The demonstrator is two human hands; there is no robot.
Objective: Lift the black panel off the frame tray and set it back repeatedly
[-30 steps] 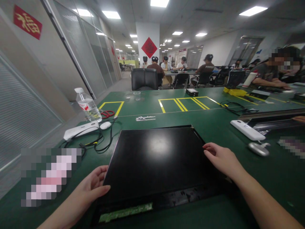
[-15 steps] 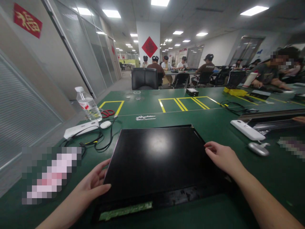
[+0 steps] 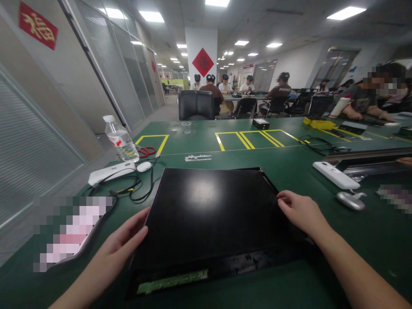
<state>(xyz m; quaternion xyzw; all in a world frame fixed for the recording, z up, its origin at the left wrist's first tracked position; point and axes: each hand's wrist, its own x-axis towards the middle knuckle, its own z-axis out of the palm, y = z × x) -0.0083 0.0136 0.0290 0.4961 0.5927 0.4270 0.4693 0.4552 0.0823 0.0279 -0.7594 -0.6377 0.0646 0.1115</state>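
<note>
Dim overall, round white glare on the screen between left hand and right hand, bright ceiling lamps far beyond both, blocky pixelation beside the left hand, stretched edges

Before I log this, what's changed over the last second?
Left hand moved forward along the left edge of the black panel. The panel's far left corner sits slightly higher in view and its light reflection shifted left; tilt or slide, can't tell. No hold visibly taken or released. Right hand stayed at the right edge; bottle unmoved.
</note>
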